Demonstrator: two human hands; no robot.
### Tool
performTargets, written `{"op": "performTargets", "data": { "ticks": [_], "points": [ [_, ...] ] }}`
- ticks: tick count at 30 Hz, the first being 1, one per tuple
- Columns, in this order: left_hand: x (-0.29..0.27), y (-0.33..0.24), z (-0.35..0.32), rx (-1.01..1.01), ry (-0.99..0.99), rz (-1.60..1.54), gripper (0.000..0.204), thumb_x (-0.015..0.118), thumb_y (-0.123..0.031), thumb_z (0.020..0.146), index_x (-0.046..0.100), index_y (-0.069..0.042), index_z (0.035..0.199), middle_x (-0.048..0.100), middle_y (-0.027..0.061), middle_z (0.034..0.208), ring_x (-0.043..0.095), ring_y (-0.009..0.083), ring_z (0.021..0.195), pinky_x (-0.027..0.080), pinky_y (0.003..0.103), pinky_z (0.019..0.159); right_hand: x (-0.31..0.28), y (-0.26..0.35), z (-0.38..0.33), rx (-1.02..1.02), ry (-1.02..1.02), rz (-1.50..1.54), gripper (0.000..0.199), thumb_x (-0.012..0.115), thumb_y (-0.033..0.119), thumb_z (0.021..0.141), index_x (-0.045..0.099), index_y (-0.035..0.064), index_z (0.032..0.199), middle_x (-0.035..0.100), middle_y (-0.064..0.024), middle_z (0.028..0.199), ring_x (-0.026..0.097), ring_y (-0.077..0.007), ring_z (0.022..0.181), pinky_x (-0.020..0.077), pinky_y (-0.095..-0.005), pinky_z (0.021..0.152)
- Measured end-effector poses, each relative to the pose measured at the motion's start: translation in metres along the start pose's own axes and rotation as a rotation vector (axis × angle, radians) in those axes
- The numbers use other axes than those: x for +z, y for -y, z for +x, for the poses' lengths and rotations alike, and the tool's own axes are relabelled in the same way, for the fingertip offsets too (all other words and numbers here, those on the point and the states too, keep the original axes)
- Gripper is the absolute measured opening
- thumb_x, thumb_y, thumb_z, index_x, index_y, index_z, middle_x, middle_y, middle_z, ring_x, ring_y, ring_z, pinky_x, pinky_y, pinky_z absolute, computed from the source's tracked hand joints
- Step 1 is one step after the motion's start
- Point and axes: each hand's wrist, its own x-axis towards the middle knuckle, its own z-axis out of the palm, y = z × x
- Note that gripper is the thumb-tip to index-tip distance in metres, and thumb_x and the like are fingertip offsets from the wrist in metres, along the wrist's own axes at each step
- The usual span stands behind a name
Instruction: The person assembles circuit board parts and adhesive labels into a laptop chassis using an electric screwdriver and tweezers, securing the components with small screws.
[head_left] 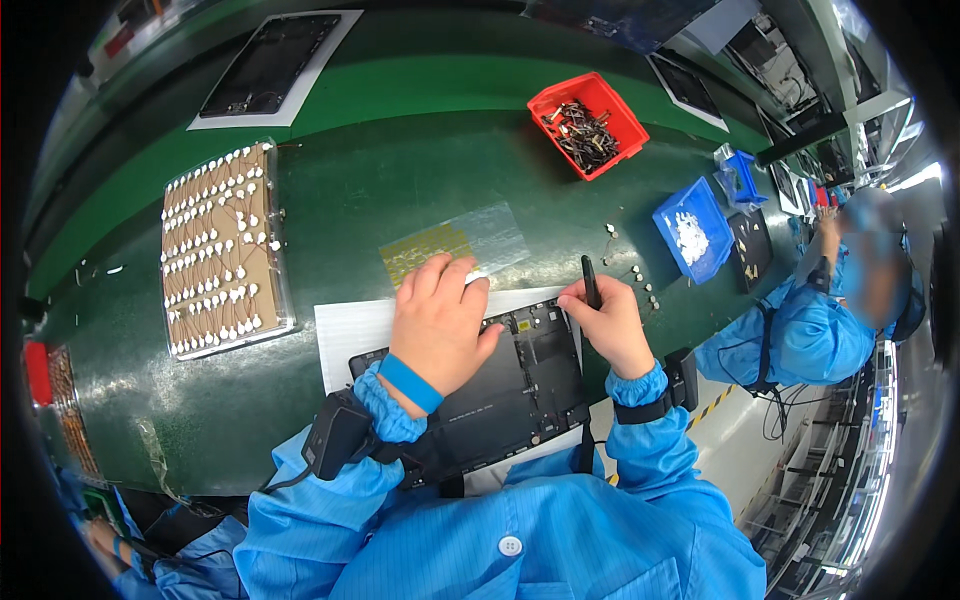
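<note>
A black tablet-like housing (pixel 470 412) lies on a white sheet (pixel 336 336) in front of me. My left hand (pixel 438 325) is over its far left part, fingers stretched forward and thumb apart. Its fingertips reach the near edge of a yellow film sheet (pixel 408 257) dotted with small pale pieces; whether they pinch one is hidden. With my right hand (pixel 612 322) I grip a black pen-like tool (pixel 591 283) that sticks up between thumb and fingers. That thumb and fingertip come close together at the housing's far right corner; anything between them cannot be made out.
Left stands a tray (pixel 215 250) with rows of white-ended wired parts. Beyond are a red bin (pixel 622 125) of small dark parts and a blue bin (pixel 708 255) of white pieces. Loose round parts (pixel 640 275) lie right. A co-worker (pixel 800 310) in blue sits far right.
</note>
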Motion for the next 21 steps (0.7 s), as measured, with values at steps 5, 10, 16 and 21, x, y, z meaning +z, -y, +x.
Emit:
{"op": "performTargets", "data": {
  "ticks": [5,10,16,21],
  "points": [
    [0.000,0.000,0.000,-0.006,0.000,0.001,0.046,0.071,-0.023,0.062,0.056,-0.004,0.100,0.050,0.0122,0.113,0.044,0.0326,0.109,0.037,0.045,0.088,0.004,0.007,0.000,-0.031,-0.003,-0.135,0.012,0.067,0.007,0.072,0.059,-0.0017,0.075,0.061,-0.0058,0.066,0.053,-0.0106,0.058,0.0415,-0.0269,0.053],
    [-0.002,0.000,0.001,-0.010,0.011,0.001,0.046,0.071,-0.023,0.062,0.057,-0.004,0.101,0.050,0.0123,0.113,0.044,0.0328,0.109,0.037,0.045,0.089,0.004,0.006,0.003,-0.069,-0.025,-0.250,0.013,0.065,0.007,0.074,0.056,-0.0011,0.075,0.058,-0.0039,0.063,0.052,-0.0107,0.056,0.0410,-0.0272,0.053],
    [-0.002,-0.001,0.002,-0.019,0.053,-0.010,0.046,0.070,-0.023,0.064,0.057,-0.003,0.103,0.050,0.0129,0.114,0.044,0.0332,0.110,0.038,0.044,0.090,0.004,0.017,0.014,-0.288,-0.003,0.259,0.014,0.047,0.013,0.091,0.056,0.0030,0.092,0.050,0.0004,0.078,0.047,-0.0070,0.067,0.0402,-0.0229,0.058],
    [-0.007,-0.003,0.001,-0.064,0.072,-0.036,0.046,0.070,-0.023,0.064,0.057,-0.003,0.104,0.047,0.0179,0.117,0.042,0.0361,0.112,0.039,0.044,0.090,0.035,0.033,0.035,-0.132,0.106,0.547,0.011,0.052,0.008,0.088,0.054,0.0017,0.097,0.053,-0.0024,0.085,0.056,-0.0100,0.073,0.0480,-0.0223,0.068]
  ]
}}
